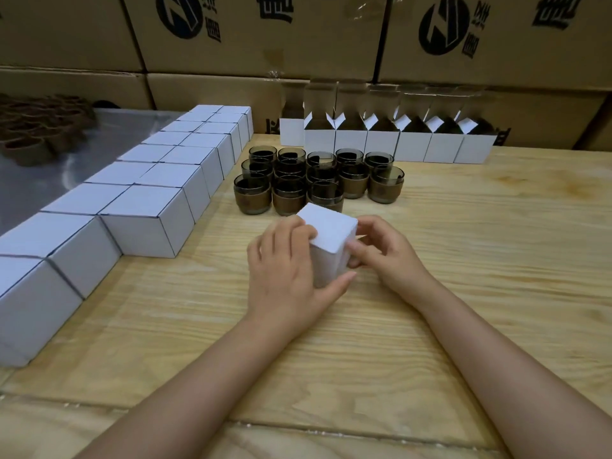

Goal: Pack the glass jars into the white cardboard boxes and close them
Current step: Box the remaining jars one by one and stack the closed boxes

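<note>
Stacked brown cartons (248,34) with black printed logos wall off the back of our workspace, and in front of them lies a pale wooden table (463,260).

At the middle of the table we hold one white cardboard box (331,233) between both hands, its top flap lying flat. Our left hand (284,276) wraps the box's left side, fingers curled over the upper edge and the thumb stretched along the lower near face. Our right hand (384,253) pinches the box's right edge just under the top, fingers bent.

Just behind the box stands a cluster of smoky glass jars (318,180), each with a brown band around its lower half, set upright in rows and touching one another; the nearest jar is partly hidden by the box.

Along the left, closed white boxes (149,200) run in a double row from the far end toward us. At the back right, a line of open white boxes (397,144) stands with lids up and side flaps spread.

Farther left we see a grey metal sheet (66,167) carrying a heap of brown rings (39,127), too blurred to tell more.
</note>
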`<control>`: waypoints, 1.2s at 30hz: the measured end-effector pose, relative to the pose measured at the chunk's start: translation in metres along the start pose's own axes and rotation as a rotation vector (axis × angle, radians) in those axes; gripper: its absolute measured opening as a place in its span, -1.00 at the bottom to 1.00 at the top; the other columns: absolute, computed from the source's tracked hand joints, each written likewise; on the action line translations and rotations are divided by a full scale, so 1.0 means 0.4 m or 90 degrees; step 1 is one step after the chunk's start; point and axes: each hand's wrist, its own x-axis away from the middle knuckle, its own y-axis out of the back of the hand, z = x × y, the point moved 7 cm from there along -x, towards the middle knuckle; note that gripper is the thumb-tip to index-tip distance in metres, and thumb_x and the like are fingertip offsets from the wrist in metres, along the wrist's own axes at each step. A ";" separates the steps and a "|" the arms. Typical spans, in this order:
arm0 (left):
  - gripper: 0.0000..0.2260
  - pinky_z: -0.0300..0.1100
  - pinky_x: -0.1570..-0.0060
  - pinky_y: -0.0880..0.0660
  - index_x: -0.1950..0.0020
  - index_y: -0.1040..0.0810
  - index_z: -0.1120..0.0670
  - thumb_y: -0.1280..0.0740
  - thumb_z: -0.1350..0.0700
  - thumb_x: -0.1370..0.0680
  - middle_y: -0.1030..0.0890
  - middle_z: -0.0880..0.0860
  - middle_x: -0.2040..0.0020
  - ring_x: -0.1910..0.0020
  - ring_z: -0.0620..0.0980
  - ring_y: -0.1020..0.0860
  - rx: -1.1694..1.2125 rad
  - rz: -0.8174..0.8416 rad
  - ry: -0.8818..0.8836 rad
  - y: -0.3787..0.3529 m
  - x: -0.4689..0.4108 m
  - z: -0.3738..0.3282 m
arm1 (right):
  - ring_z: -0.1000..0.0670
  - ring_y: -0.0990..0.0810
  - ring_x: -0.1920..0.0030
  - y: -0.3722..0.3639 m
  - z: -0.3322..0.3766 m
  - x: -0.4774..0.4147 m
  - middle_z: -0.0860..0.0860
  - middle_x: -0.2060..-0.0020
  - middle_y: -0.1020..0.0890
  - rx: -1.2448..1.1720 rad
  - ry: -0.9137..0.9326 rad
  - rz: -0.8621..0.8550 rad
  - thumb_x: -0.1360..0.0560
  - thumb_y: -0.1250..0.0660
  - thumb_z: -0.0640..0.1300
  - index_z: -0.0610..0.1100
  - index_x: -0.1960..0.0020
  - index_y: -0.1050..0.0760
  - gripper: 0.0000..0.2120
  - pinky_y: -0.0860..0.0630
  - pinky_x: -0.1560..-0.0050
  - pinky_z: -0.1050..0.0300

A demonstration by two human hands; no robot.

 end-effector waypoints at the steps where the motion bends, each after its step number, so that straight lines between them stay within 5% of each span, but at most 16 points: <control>1: -0.44 0.11 -0.10 -0.44 -0.05 -0.55 0.19 -0.24 -0.28 -0.38 -0.56 0.19 -0.11 -0.10 0.21 -0.54 -0.042 -0.014 -0.012 0.006 -0.002 0.003 | 0.10 -0.62 0.13 -0.008 0.000 0.002 0.04 -0.03 -0.62 0.031 0.004 0.036 -0.42 -0.39 -0.12 0.07 -0.09 -0.52 -0.74 -0.54 0.11 0.24; 4: -0.58 0.03 -0.05 -0.38 -0.03 -0.60 0.15 -0.26 -0.15 -0.40 -0.57 0.17 -0.03 0.02 0.18 -0.56 -0.082 -0.047 -0.088 0.031 -0.005 0.017 | 0.06 -0.63 0.02 -0.029 -0.005 0.007 0.07 -0.08 -0.63 0.062 0.002 0.117 -0.47 -0.38 -0.20 0.14 -0.13 -0.54 -0.67 -0.53 -0.03 0.21; 7: -0.64 -0.02 0.11 -0.31 0.01 -0.62 0.12 -0.28 -0.11 -0.39 -0.59 0.17 0.03 0.13 0.18 -0.57 -0.125 -0.071 -0.147 0.067 0.013 0.042 | 0.03 -0.61 -0.06 -0.023 -0.005 0.005 0.01 -0.10 -0.63 0.055 -0.009 0.102 -0.46 -0.35 -0.09 0.15 -0.19 -0.51 -0.67 -0.52 -0.08 0.16; 11: -0.64 0.00 0.07 -0.27 0.03 -0.63 0.08 -0.31 -0.16 -0.38 -0.58 0.15 0.07 0.16 0.17 -0.56 -0.182 -0.097 -0.150 0.126 0.049 0.112 | 0.09 -0.61 -0.08 -0.012 -0.012 0.008 0.06 -0.02 -0.67 0.050 -0.033 0.084 -0.44 -0.32 0.01 0.12 -0.13 -0.56 -0.74 -0.50 -0.13 0.16; 18: -0.66 0.15 -0.04 -0.29 0.02 -0.48 0.03 -0.24 -0.23 -0.44 -0.40 0.09 0.12 0.18 0.14 -0.40 -0.334 -0.166 -0.085 0.234 0.125 0.299 | 0.08 -0.63 0.02 -0.007 -0.012 0.007 -0.02 0.09 -0.69 -0.006 -0.028 0.068 -0.44 -0.30 -0.06 -0.08 -0.07 -0.60 -0.75 -0.52 0.00 0.23; 31: -0.59 0.10 0.20 -0.37 -0.01 -0.45 0.11 -0.17 -0.23 -0.49 -0.30 0.13 0.12 0.18 0.18 -0.33 -0.392 -0.152 0.058 0.237 0.083 0.481 | 0.00 -0.63 0.06 0.003 -0.032 -0.001 -0.04 0.15 -0.68 -0.003 -0.038 0.042 -0.56 -0.27 -0.23 -0.09 -0.02 -0.62 -0.84 -0.53 0.05 0.23; 36: -0.33 0.25 -0.04 -0.40 -0.18 -0.43 0.15 -0.14 -0.40 -0.40 -0.36 0.19 -0.05 0.01 0.25 -0.37 -0.329 -0.076 0.107 0.228 0.075 0.484 | -0.01 -0.63 0.06 0.003 -0.029 -0.002 -0.07 0.15 -0.68 -0.008 -0.044 0.038 -0.56 -0.26 -0.24 -0.11 -0.02 -0.62 -0.84 -0.54 0.04 0.21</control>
